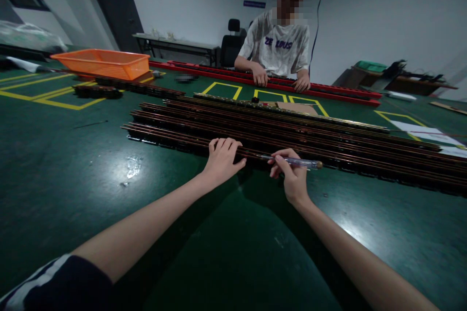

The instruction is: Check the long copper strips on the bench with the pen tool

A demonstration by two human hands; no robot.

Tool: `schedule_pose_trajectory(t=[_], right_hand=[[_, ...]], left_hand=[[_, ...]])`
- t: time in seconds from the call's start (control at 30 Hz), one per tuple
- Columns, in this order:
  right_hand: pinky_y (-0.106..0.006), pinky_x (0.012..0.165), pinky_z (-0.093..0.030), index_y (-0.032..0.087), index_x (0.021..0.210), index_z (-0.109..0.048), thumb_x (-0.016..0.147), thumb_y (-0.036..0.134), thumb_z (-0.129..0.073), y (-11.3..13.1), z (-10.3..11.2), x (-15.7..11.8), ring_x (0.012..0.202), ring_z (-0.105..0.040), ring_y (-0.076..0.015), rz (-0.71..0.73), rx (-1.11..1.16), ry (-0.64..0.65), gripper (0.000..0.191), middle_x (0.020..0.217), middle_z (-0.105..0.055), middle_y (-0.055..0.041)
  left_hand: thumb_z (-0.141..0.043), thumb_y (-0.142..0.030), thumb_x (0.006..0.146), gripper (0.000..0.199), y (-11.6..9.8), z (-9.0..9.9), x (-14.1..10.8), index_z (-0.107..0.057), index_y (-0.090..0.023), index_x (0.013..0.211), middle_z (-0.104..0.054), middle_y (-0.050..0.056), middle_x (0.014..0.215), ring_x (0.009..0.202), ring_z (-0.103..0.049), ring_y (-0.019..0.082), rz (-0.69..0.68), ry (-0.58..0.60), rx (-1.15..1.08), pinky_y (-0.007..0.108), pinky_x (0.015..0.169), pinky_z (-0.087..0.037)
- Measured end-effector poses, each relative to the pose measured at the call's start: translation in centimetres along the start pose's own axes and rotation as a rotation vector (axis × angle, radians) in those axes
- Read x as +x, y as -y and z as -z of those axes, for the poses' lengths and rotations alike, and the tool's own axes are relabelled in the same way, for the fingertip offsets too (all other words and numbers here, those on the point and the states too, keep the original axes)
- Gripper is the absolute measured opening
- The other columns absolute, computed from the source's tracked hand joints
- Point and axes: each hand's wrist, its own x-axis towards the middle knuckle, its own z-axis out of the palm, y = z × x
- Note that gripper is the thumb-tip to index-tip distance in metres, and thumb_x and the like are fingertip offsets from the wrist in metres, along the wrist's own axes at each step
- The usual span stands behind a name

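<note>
While the left hand (224,160) lies over the nearest edge of the dark strips (328,141), its fingers curved on top and its thumb apart on the near side, the right hand (292,175) holds a slim screwdriver (304,162) with a clear, violet-tinted handle. I cannot tell whether the left hand grips or only rests. The screwdriver's thin shaft points left, toward the space between the 2 hands; whether its tip touches a strip is too small to tell. The strips, edged with copper-coloured lines, lie side by side across the green surface (233,248), running from left of the left hand to the right side of the view. Beyond them lies a piece of brown cardboard (297,108), and at the far left stands an orange basket (104,65). Across the surface, a co-worker (279,51) in a printed white shirt has 2 hands at a long red rail (339,92).
</note>
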Motion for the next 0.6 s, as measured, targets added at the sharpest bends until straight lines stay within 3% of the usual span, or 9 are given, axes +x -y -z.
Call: schedule_pose_trajectory(t=[0.6], right_hand=[[-0.020,0.039,-0.037,0.018,0.078,-0.055,0.080,0.031,-0.056,0.11,-0.02,0.02,0.042,-0.052,-0.0075,-0.006,-0.011,0.002,0.012,0.064,-0.059,0.0025]], left_hand=[[-0.049,-0.036,0.086,0.032,0.07,-0.01,0.03,-0.055,-0.016,0.110,-0.059,0.008,0.110,0.108,-0.048,0.026,-0.007,-0.014,-0.015,0.045,0.099,-0.026]])
